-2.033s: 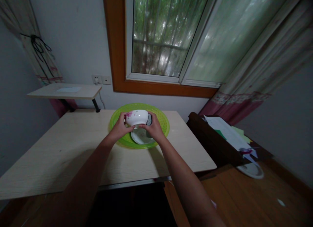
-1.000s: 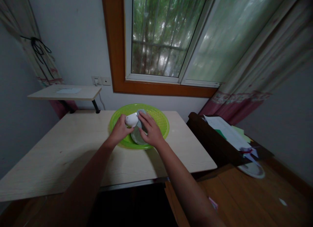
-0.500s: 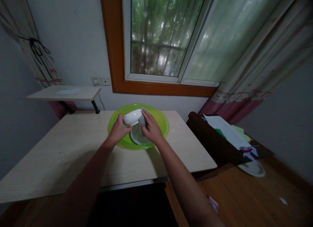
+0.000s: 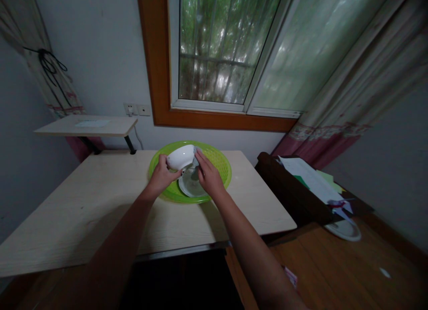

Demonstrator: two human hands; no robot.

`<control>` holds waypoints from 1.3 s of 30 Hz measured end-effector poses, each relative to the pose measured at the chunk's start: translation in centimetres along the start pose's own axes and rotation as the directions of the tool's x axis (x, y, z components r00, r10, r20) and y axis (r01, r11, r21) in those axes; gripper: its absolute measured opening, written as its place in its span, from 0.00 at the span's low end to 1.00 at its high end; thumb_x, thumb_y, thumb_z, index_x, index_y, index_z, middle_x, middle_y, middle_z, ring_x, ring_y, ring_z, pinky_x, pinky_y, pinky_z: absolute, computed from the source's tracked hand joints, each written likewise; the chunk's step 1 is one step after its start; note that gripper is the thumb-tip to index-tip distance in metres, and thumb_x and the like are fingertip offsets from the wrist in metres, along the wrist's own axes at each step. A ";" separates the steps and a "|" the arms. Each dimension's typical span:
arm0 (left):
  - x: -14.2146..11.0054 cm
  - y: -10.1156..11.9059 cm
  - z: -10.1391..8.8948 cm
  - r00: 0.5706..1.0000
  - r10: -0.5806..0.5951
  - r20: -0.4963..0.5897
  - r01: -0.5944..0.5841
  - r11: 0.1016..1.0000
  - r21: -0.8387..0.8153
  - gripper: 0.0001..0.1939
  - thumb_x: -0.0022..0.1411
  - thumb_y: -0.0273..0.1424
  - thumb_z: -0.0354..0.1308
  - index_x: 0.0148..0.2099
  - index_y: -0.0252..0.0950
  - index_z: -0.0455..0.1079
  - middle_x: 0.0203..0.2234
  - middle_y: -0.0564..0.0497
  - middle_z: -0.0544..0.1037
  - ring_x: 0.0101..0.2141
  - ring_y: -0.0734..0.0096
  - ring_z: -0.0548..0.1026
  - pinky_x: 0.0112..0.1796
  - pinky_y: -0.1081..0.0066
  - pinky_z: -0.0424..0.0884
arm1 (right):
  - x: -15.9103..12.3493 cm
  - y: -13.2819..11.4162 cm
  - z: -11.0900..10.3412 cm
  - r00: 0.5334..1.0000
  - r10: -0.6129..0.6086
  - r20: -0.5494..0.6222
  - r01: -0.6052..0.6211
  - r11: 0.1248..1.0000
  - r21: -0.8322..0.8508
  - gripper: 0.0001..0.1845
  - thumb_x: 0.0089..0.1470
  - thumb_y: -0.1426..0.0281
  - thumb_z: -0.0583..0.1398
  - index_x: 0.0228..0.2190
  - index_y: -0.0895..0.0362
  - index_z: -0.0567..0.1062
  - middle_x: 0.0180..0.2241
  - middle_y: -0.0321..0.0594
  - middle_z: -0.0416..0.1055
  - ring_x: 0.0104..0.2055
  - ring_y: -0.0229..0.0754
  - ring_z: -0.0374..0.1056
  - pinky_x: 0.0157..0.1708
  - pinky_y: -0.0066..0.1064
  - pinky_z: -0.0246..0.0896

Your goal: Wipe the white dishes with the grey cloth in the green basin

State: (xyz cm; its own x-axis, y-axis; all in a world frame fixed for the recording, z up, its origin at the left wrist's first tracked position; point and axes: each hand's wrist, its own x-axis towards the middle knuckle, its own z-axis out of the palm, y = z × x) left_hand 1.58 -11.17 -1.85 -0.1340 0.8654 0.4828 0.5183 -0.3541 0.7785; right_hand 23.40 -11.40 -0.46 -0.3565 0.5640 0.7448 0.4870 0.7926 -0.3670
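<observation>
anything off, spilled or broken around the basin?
Nothing spilled or broken that I can see. The white bowl is tipped on its side, but the left hand holds it over the green basin while the right hand presses a grey cloth to it.

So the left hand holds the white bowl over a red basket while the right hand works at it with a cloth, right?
Not quite: the basket is green, not red, as the head view shows. The left hand does hold the white bowl over it, the right hand pressing a cloth to it.
</observation>
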 end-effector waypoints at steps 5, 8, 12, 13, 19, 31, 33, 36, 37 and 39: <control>0.0 0.2 0.1 1.000 -0.010 -0.009 0.010 1.000 0.006 0.30 0.45 0.38 0.72 0.43 0.40 0.56 0.35 0.52 0.70 0.37 0.65 0.77 0.35 0.69 0.74 | 0.0 -0.7 -0.1 0.992 -0.126 0.030 0.126 0.992 -0.005 0.37 0.62 0.80 0.50 0.69 0.47 0.55 0.71 0.38 0.50 0.74 0.44 0.44 0.72 0.50 0.48; 0.1 0.5 0.0 1.000 -0.018 0.009 0.018 1.000 0.008 0.30 0.46 0.38 0.71 0.43 0.40 0.56 0.35 0.51 0.71 0.37 0.64 0.77 0.35 0.68 0.74 | 0.2 -0.9 -0.1 0.982 -0.178 0.065 0.177 0.984 0.028 0.36 0.64 0.80 0.50 0.68 0.45 0.57 0.71 0.36 0.52 0.74 0.43 0.42 0.71 0.50 0.49; 0.1 0.7 -0.1 0.999 -0.024 0.032 0.024 1.000 0.015 0.29 0.45 0.35 0.71 0.44 0.40 0.56 0.35 0.52 0.72 0.35 0.65 0.77 0.35 0.67 0.74 | 0.3 -1.4 -0.3 0.962 -0.230 0.144 0.224 0.973 0.058 0.34 0.64 0.78 0.51 0.67 0.44 0.58 0.70 0.34 0.55 0.74 0.42 0.41 0.71 0.49 0.51; 0.1 0.7 -0.1 0.999 -0.021 0.029 0.021 1.000 0.012 0.29 0.45 0.35 0.71 0.44 0.40 0.57 0.35 0.52 0.72 0.35 0.65 0.77 0.36 0.67 0.74 | 0.3 -1.5 -0.3 0.960 -0.235 0.151 0.228 0.972 0.061 0.34 0.64 0.78 0.52 0.67 0.45 0.59 0.70 0.35 0.55 0.74 0.42 0.41 0.71 0.49 0.51; 0.2 0.1 0.0 1.000 -0.001 -0.010 0.001 1.000 0.004 0.30 0.46 0.38 0.72 0.44 0.40 0.57 0.35 0.52 0.71 0.35 0.66 0.76 0.34 0.69 0.74 | 0.2 -0.7 -0.3 0.988 -0.132 0.079 0.129 0.991 0.041 0.36 0.61 0.80 0.51 0.68 0.47 0.58 0.71 0.37 0.49 0.74 0.44 0.42 0.71 0.52 0.48; 0.0 0.1 0.0 1.000 0.002 0.020 -0.001 1.000 -0.003 0.30 0.47 0.36 0.71 0.45 0.40 0.56 0.37 0.51 0.70 0.37 0.66 0.77 0.35 0.68 0.75 | 0.4 0.4 0.2 0.968 0.241 -0.067 -0.230 0.962 0.146 0.36 0.61 0.74 0.55 0.68 0.52 0.53 0.66 0.46 0.63 0.66 0.48 0.63 0.64 0.48 0.61; 0.0 -0.1 0.1 0.999 0.014 0.029 -0.014 1.000 -0.015 0.30 0.46 0.36 0.71 0.45 0.40 0.57 0.37 0.51 0.70 0.38 0.65 0.77 0.37 0.67 0.76 | 0.5 0.3 0.0 0.974 0.194 -0.119 -0.180 0.976 0.123 0.32 0.60 0.75 0.55 0.64 0.53 0.59 0.65 0.48 0.62 0.67 0.48 0.61 0.66 0.47 0.59; 0.0 -0.2 0.1 0.999 0.030 0.038 -0.029 1.000 -0.012 0.30 0.45 0.36 0.72 0.45 0.40 0.57 0.37 0.51 0.70 0.39 0.64 0.76 0.39 0.66 0.76 | 0.6 0.1 -0.3 0.981 0.110 -0.161 -0.101 0.993 0.061 0.26 0.60 0.76 0.55 0.59 0.54 0.67 0.62 0.51 0.62 0.66 0.49 0.59 0.66 0.48 0.57; 0.0 -0.2 0.1 0.999 0.032 0.042 -0.032 0.999 -0.009 0.29 0.46 0.36 0.71 0.44 0.40 0.58 0.37 0.51 0.70 0.40 0.64 0.76 0.40 0.65 0.76 | 0.6 0.0 -0.3 0.982 0.093 -0.163 -0.086 0.995 0.050 0.25 0.60 0.76 0.55 0.58 0.53 0.68 0.61 0.50 0.63 0.65 0.49 0.59 0.65 0.49 0.58; -0.1 -0.1 0.1 0.998 0.033 0.059 -0.033 0.999 -0.002 0.29 0.47 0.36 0.71 0.45 0.40 0.57 0.38 0.51 0.70 0.40 0.64 0.76 0.40 0.65 0.76 | 0.6 0.0 -0.3 0.983 0.073 -0.169 -0.068 0.997 0.036 0.26 0.60 0.77 0.55 0.58 0.51 0.69 0.59 0.49 0.62 0.63 0.49 0.60 0.64 0.49 0.59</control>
State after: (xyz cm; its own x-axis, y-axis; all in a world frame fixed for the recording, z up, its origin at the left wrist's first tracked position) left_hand 1.60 -11.21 -1.99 -0.0669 0.8728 0.4834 0.5206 -0.3828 0.7632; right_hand 23.44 -11.11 0.11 -0.1800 0.5728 0.7997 0.4806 0.7605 -0.4366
